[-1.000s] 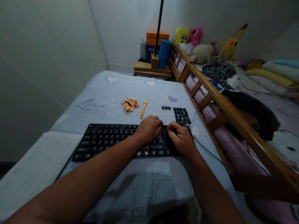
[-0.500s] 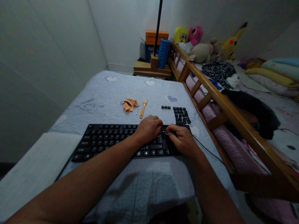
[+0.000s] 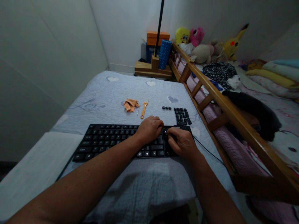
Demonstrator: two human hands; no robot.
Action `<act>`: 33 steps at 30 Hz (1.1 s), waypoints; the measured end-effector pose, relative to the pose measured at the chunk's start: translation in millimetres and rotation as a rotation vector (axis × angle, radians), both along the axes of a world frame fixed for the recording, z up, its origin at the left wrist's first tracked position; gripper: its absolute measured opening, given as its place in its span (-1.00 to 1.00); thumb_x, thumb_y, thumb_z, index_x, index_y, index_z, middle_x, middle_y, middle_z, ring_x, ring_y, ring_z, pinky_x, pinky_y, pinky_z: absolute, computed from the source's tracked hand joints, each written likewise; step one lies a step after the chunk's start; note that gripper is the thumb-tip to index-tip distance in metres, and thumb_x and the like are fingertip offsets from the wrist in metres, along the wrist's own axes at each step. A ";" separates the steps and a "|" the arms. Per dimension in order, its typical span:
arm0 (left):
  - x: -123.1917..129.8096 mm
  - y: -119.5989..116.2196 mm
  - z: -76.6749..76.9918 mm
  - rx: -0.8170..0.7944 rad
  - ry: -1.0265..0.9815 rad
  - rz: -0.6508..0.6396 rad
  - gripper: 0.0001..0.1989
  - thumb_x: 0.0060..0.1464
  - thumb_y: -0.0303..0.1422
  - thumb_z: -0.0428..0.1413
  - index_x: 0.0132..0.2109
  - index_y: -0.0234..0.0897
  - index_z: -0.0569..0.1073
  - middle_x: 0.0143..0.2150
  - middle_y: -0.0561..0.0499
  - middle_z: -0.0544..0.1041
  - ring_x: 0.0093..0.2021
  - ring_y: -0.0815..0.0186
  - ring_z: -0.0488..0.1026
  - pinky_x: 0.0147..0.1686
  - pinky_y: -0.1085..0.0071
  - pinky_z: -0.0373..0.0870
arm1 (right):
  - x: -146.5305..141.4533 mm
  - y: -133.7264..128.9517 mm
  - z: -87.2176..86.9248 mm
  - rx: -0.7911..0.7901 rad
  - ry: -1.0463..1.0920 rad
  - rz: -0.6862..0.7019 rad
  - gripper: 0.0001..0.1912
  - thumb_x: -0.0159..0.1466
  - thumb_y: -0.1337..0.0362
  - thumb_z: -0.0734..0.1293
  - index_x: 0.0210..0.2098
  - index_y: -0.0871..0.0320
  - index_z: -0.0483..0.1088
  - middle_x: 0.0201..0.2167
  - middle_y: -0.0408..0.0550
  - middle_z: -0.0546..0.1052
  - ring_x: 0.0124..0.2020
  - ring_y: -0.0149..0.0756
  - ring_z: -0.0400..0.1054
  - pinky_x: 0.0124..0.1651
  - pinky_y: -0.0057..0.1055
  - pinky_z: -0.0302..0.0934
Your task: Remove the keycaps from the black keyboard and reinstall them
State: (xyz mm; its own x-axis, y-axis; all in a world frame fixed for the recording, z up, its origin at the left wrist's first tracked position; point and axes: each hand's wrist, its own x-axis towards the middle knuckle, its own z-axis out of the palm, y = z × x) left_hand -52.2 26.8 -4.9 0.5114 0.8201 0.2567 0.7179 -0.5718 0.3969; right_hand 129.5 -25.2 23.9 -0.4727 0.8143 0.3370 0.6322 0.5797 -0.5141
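A black keyboard (image 3: 105, 141) lies on the cloth-covered surface in front of me. Across its upper middle rests my left hand (image 3: 150, 129), fingers bent together and gripping at the keyboard near its far edge. My right hand (image 3: 182, 140) is closed in a pinch over the right-hand section, beside the left fingertips; whatever it pinches is hidden. Just beyond the keyboard's right end lie several loose keycaps (image 3: 181, 116) in a cluster. A short row of 3 keycaps (image 3: 166, 108) sits to their left.
An orange cloth (image 3: 130, 105), a cotton swab (image 3: 138, 110) and a yellow-handled brush (image 3: 144, 109) lie beyond the keyboard. A cable (image 3: 209, 150) runs off to the right. A wooden bed rail (image 3: 217, 102) borders the right side. White sheet material (image 3: 42, 161) lies at left.
My right hand has shifted slightly and turned a little over the keyboard's right section, fingers still pinched. The left hand stays in place. The whole view has moved very slightly.
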 end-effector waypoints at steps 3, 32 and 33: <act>0.0 0.1 -0.3 -0.001 0.000 0.002 -0.85 0.18 -0.44 0.07 -0.20 -0.24 0.55 -0.22 -0.04 0.57 -0.12 0.19 0.45 -0.07 0.26 0.39 | 0.1 0.7 -2.2 0.016 0.002 -0.036 -0.86 0.23 0.43 0.19 -0.41 0.11 0.30 -0.51 -0.14 0.40 -0.48 -0.36 0.31 -0.33 -0.44 0.14; 0.4 0.3 -0.9 0.002 0.013 -0.024 -0.82 0.21 -0.44 0.05 -0.22 -0.26 0.56 -0.22 -0.05 0.56 -0.13 0.19 0.44 -0.08 0.27 0.38 | 7.8 13.9 -7.3 -0.126 -0.033 -0.147 -0.96 0.27 0.38 0.30 -0.28 0.13 0.36 -0.32 -0.04 0.53 -0.25 -0.22 0.44 -0.13 -0.33 0.26; 0.4 0.1 -1.0 0.005 0.012 -0.025 -0.82 0.21 -0.44 0.05 -0.22 -0.26 0.56 -0.22 -0.05 0.56 -0.13 0.18 0.44 -0.09 0.27 0.38 | 7.5 14.6 -6.5 -0.138 -0.024 -0.155 -0.96 0.27 0.38 0.30 -0.28 0.12 0.36 -0.33 -0.05 0.53 -0.26 -0.22 0.44 -0.14 -0.33 0.26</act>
State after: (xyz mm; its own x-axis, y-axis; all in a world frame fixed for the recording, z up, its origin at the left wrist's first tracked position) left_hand -51.9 27.0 -5.8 0.5346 0.8059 0.2543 0.7084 -0.5915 0.3851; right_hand 137.0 -10.6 17.4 -0.3450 0.9154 0.2075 0.7213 0.4000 -0.5654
